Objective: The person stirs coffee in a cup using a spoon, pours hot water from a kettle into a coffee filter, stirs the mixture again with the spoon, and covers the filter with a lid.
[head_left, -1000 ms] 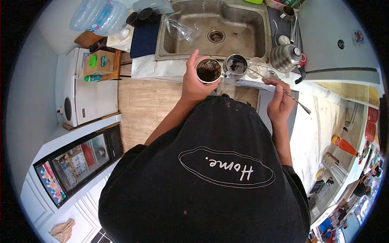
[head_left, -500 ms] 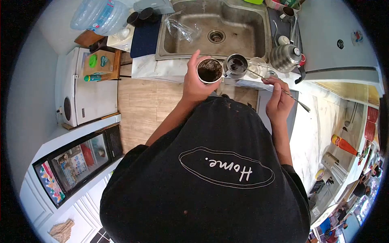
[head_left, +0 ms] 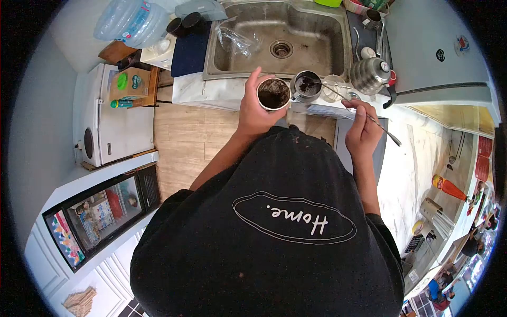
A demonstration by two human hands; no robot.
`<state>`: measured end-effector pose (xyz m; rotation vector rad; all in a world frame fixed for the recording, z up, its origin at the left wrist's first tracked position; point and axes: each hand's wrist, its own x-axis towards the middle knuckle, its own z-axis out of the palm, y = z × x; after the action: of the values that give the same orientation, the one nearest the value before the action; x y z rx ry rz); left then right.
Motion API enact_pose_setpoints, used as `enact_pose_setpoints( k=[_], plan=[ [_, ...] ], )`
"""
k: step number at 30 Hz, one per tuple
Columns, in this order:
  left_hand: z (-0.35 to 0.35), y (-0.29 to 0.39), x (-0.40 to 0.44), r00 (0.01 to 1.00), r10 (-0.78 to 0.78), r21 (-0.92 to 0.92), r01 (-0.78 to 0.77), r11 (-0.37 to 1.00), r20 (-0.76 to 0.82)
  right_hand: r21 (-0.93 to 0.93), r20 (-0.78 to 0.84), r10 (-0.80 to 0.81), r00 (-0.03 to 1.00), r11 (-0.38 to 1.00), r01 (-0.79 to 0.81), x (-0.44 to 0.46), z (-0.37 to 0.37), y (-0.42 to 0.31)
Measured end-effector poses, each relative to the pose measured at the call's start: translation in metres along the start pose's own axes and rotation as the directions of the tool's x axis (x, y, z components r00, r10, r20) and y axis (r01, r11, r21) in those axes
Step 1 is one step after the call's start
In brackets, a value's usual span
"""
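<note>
The left hand (head_left: pixel 253 111) is partly open, curved around a cup (head_left: pixel 287 84) and gripping it from the side, with one finger pointing up past its rim. The cup is at the front edge of the desk (head_left: pixel 189 89), tilted so that its mouth faces the camera; dark, wet-looking grounds cover its bottom and cling to its wall. Whether its base touches the desk cannot be told.

Just beside it, to the right, a metal mug (head_left: pixel 308 95) stands by the sink (head_left: pixel 325 39), also with dark grounds inside. The right hand (head_left: pixel 364 127) is nearly closed, pinching a long thin spoon (head_left: pixel 388 133) between thumb and fingers. The spoon slants, one end at the metal mug and the other sticking out past the hand; whether it touches the grounds is too small to tell.

A clear glass (head_left: pixel 333 91) sits between the metal mug and a steel kettle (head_left: pixel 368 76). A clear plastic bag (head_left: pixel 235 41) lies in the left part of the sink, and a dark blue mat (head_left: pixel 188 57) lies left of it.
</note>
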<state>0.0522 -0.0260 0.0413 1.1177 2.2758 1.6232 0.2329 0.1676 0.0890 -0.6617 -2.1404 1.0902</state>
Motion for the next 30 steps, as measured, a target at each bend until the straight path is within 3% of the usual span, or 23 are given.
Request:
enact_pose_setpoints(
  k=[3, 6, 9, 12, 15, 20, 23, 26, 30],
  plan=[
    [-0.003, -0.003, 0.000, 1.000, 0.015, 0.019, -0.015, 1.000, 0.001, -0.015, -0.009, -0.111, 0.994, 0.994, 0.111, 0.000, 0.006, -0.002],
    [-0.005, -0.005, -0.004, 1.000, 0.003, 0.008, -0.003, 1.000, 0.013, -0.081, 0.054, -0.048, 0.997, 0.995, 0.053, -0.002, 0.011, 0.004],
    [-0.004, -0.007, 0.000, 1.000, -0.015, -0.023, 0.015, 1.000, 0.014, -0.076, -0.003, -0.063, 0.998, 0.995, 0.063, -0.003, 0.011, 0.001],
    [-0.003, -0.008, 0.004, 0.999, -0.016, -0.031, 0.017, 0.999, 0.034, -0.003, -0.168, -0.199, 0.966, 0.980, 0.201, -0.001, 0.008, -0.002],
    [-0.007, -0.004, 0.011, 0.999, -0.018, -0.008, 0.018, 1.000, 0.051, 0.219, -0.289, 0.161, 0.944, 0.971, -0.099, -0.003, 0.000, -0.018],
    [-0.015, -0.001, 0.026, 0.997, -0.022, -0.049, 0.026, 0.998, 0.080, 0.590, -0.355, 0.279, 0.892, 0.807, -0.018, 0.010, -0.009, -0.018],
    [-0.020, 0.008, 0.037, 0.996, 0.022, -0.075, -0.015, 0.997, 0.090, 0.648, -0.298, 0.293, 0.909, 0.761, -0.033, 0.011, -0.011, -0.030],
    [-0.022, 0.014, 0.046, 0.992, 0.092, -0.112, -0.081, 0.990, 0.090, 0.660, -0.265, 0.203, 0.943, 0.751, 0.024, 0.009, -0.004, -0.040],
    [-0.026, 0.014, 0.055, 0.970, 0.227, -0.138, -0.214, 0.967, 0.090, 0.584, -0.293, 0.115, 0.949, 0.808, 0.083, 0.005, 0.013, -0.059]
  ],
)
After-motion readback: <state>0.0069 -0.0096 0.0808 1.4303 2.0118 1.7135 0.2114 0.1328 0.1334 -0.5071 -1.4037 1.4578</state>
